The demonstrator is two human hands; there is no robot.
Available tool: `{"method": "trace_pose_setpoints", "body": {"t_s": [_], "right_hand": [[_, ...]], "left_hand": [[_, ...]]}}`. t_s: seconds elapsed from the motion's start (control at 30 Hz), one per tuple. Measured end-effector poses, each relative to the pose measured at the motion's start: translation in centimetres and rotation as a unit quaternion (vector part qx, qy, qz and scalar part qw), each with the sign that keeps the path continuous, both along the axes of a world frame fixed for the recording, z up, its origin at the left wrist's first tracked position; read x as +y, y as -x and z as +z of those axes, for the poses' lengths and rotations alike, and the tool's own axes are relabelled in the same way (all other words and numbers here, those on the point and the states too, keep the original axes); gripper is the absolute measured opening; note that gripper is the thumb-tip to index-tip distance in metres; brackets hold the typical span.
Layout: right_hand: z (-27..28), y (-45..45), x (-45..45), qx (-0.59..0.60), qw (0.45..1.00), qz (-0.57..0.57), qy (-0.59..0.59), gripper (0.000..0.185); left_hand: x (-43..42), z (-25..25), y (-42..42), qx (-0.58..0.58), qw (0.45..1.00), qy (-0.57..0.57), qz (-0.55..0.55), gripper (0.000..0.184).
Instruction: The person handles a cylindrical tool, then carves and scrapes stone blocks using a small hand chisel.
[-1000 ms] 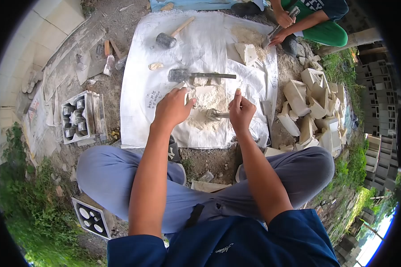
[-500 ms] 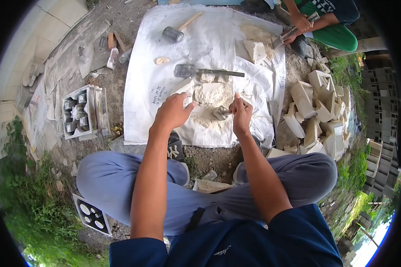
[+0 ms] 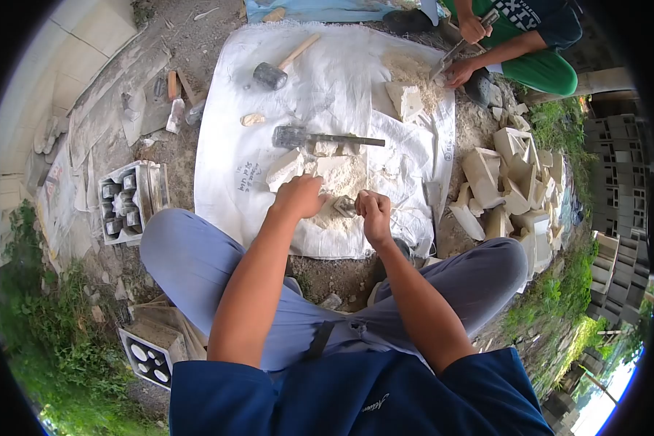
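Observation:
My right hand (image 3: 374,214) is closed round the handle of a small metal-headed tool (image 3: 346,206), its head over pale crumbs on the white sheet (image 3: 225,145). Just left of that head, my left hand (image 3: 300,196) has its fingers bent together at the near edge of a pale rough block (image 3: 341,173); what they hold, if anything, is hidden. Another pale chunk (image 3: 286,168) lies beyond my left hand. Across the sheet behind the block lies a dark-headed mallet (image 3: 291,136), and farther off a second mallet (image 3: 270,76) with a wooden handle.
At the top right a co-worker's hands (image 3: 461,71) work with a long tool beside a pale block (image 3: 405,100). Broken pieces (image 3: 516,182) are heaped at the right. A metal mould (image 3: 127,203) stands at the left, and a box with round holes (image 3: 147,357) at the lower left.
My left hand has moved right and curled at the block. My right hand has shifted left with the tool, bringing both hands closer. The co-worker's tool stands more upright.

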State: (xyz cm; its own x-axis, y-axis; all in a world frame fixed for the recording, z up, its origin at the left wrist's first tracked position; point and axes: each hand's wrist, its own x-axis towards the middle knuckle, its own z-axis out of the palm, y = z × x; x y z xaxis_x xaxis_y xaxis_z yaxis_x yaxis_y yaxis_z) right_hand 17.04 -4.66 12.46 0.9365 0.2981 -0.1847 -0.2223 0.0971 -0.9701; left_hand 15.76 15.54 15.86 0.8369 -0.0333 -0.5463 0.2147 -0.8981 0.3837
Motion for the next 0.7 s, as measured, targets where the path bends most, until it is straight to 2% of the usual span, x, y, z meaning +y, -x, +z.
{"method": "trace_pose_setpoints", "body": {"t_s": [0.13, 0.33, 0.37, 0.47, 0.53, 0.6, 0.63, 0.7], "right_hand": [[0.2, -1.5, 0.6, -0.005, 1.000, -0.005, 0.008, 0.045], [3.6, -0.5, 2.2, -0.072, 0.997, -0.021, -0.014, 0.055], [4.8, -0.9, 2.2, -0.089, 0.995, 0.000, -0.037, 0.055], [6.4, -2.2, 2.9, -0.086, 0.991, 0.020, -0.102, 0.056], [5.0, -2.5, 3.5, -0.061, 0.993, 0.045, -0.096, 0.056], [0.8, -2.2, 3.8, -0.016, 0.996, 0.067, -0.060, 0.054], [-0.6, -1.9, 3.7, -0.039, 0.994, 0.068, -0.080, 0.052], [0.7, -2.5, 4.3, -0.027, 0.996, 0.068, -0.057, 0.051]], "left_hand": [[0.7, 0.5, 2.5, -0.006, 0.999, 0.002, 0.048, 0.043], [2.3, -0.8, 4.3, 0.005, 0.998, 0.042, 0.048, 0.047], [2.8, -0.3, 4.6, 0.031, 0.996, 0.049, 0.068, 0.049], [3.6, -0.2, 5.1, -0.001, 0.998, 0.022, 0.067, 0.050], [3.2, 0.2, 4.6, -0.023, 0.995, 0.061, 0.078, 0.051], [3.0, 0.2, 3.9, -0.023, 0.994, 0.062, 0.084, 0.051], [3.0, 0.0, 3.6, -0.021, 0.994, 0.065, 0.082, 0.050], [3.3, -0.2, 3.3, -0.037, 0.994, 0.070, 0.082, 0.049]]}}
